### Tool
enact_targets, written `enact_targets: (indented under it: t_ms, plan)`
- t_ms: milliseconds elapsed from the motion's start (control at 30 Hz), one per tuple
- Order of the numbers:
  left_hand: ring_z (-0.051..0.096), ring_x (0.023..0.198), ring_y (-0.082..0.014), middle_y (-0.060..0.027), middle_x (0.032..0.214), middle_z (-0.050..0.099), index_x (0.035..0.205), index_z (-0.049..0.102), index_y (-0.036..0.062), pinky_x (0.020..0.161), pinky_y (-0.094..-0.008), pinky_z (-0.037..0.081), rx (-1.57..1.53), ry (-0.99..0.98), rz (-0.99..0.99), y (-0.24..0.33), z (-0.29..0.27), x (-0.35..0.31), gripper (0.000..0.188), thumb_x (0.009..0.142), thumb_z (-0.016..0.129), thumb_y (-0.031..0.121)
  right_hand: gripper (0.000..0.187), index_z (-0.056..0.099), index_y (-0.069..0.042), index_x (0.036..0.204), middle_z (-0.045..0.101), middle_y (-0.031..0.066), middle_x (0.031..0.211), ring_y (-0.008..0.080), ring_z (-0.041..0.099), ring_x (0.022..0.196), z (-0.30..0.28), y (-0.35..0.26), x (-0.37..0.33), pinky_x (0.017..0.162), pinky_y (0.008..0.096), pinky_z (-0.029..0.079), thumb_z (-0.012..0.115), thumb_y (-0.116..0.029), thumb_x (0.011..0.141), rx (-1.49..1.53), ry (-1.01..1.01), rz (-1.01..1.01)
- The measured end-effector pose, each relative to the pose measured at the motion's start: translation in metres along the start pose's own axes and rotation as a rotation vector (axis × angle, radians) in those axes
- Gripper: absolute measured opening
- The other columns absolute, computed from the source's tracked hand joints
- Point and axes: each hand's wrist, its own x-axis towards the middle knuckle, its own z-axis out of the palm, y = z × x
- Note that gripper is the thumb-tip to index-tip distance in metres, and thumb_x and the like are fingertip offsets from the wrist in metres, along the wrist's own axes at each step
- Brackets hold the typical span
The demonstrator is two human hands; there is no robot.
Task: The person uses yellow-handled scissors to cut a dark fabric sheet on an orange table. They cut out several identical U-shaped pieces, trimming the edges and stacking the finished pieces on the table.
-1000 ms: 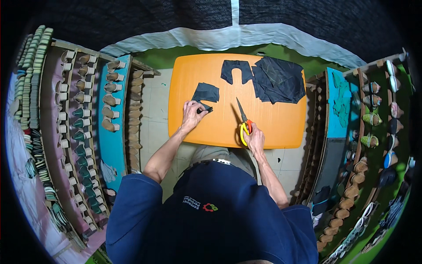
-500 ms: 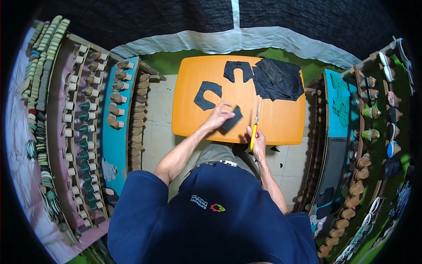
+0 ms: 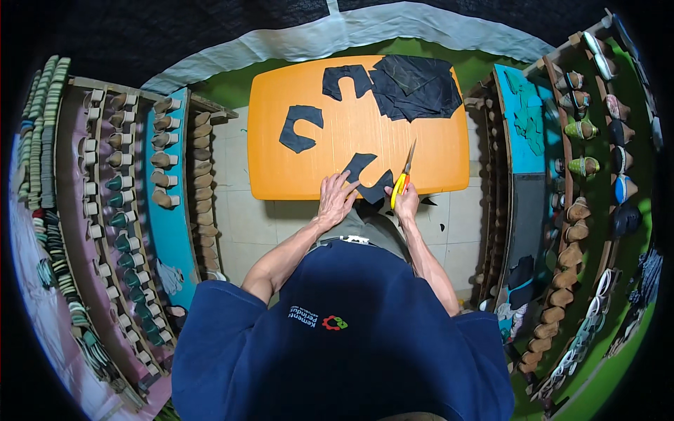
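Observation:
A black U-shaped cut piece (image 3: 359, 166) of thin sheet material lies at the near edge of the orange table, its opening facing away from me. My left hand (image 3: 337, 198) rests against its left side, fingers stretched out and flat. In my right hand (image 3: 406, 201) is a pair of scissors (image 3: 402, 184) with yellow handles, gripped by those handles. Its blades point away over the table and look closed, apart from the piece. Two similar black pieces, one at the left (image 3: 302, 112) and one at the far middle (image 3: 345, 71), lie flat beyond.
A pile of black sheets (image 3: 419, 84) covers the far right corner of the orange table (image 3: 270, 172). Racks of shoe lasts and shoes (image 3: 165, 161) stand on the left, more shoe racks (image 3: 581, 168) on the right. Small black scraps (image 3: 442, 226) lie on the tiled floor.
The black piece, lifted and turned edge-on in my left hand before, now lies spread at the table edge. My left fingers have flattened onto it. The scissors remain in my right hand.

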Motion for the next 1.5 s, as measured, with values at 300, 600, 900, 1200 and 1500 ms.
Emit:
enact_targets:
  t_ms: [300,600,900,1200,1500]
  plan:
    - [0.025,0.148,-0.0363,-0.0107,0.159,0.035,0.13,0.056,0.0113,0.115,-0.0669,0.012,0.026,-0.099,-0.118,-0.004,-0.007,0.027,0.044,0.09,0.065,0.028,0.033,0.064,-0.001,0.099,0.07,0.0057,0.085,0.0151,0.067,0.074,0.005,0.033,0.007,0.069,0.0304,0.054,0.084,-0.016,0.077,0.34,0.036,-0.051]
    - [0.015,0.151,-0.04,-0.0182,0.163,0.024,0.134,0.061,0.017,0.115,-0.0706,0.003,0.13,-0.014,-0.11,-0.058,-0.032,0.098,0.057,0.079,0.055,0.004,0.02,0.056,-0.002,0.104,0.069,0.0059,0.086,0.0127,0.066,0.07,-0.013,0.022,-0.002,0.059,0.0247,0.051,0.069,-0.002,0.089,0.475,-0.084,0.066]
    - [0.048,0.125,-0.0394,-0.0214,0.134,0.055,0.126,0.064,0.0047,0.105,-0.0446,0.042,0.104,0.375,-0.438,-0.184,-0.061,0.065,0.046,0.081,0.073,0.013,0.019,0.055,-0.001,0.11,0.071,0.0085,0.092,0.0144,0.068,0.073,-0.017,0.029,-0.009,0.064,0.0264,0.055,0.065,-0.005,0.094,0.49,-0.105,0.1]
    - [0.06,0.075,-0.0174,-0.0028,0.076,0.06,0.127,0.064,0.0045,0.08,-0.0317,0.05,-0.496,0.403,-0.828,-0.169,-0.069,0.066,0.055,0.074,0.078,0.001,0.026,0.057,-0.003,0.111,0.068,0.0061,0.088,0.0142,0.066,0.07,-0.008,0.031,-0.002,0.065,0.0276,0.055,0.072,-0.011,0.091,0.449,-0.131,0.069]
    - [0.059,0.071,-0.0126,-0.0009,0.08,0.061,0.136,0.057,0.0003,0.074,-0.0245,0.052,-1.109,0.535,-0.866,-0.159,-0.086,0.059,0.06,0.078,0.066,-0.01,0.025,0.057,-0.002,0.112,0.069,0.0069,0.091,0.0144,0.066,0.073,-0.004,0.034,-0.001,0.068,0.0284,0.056,0.07,-0.008,0.092,0.513,-0.172,0.081]
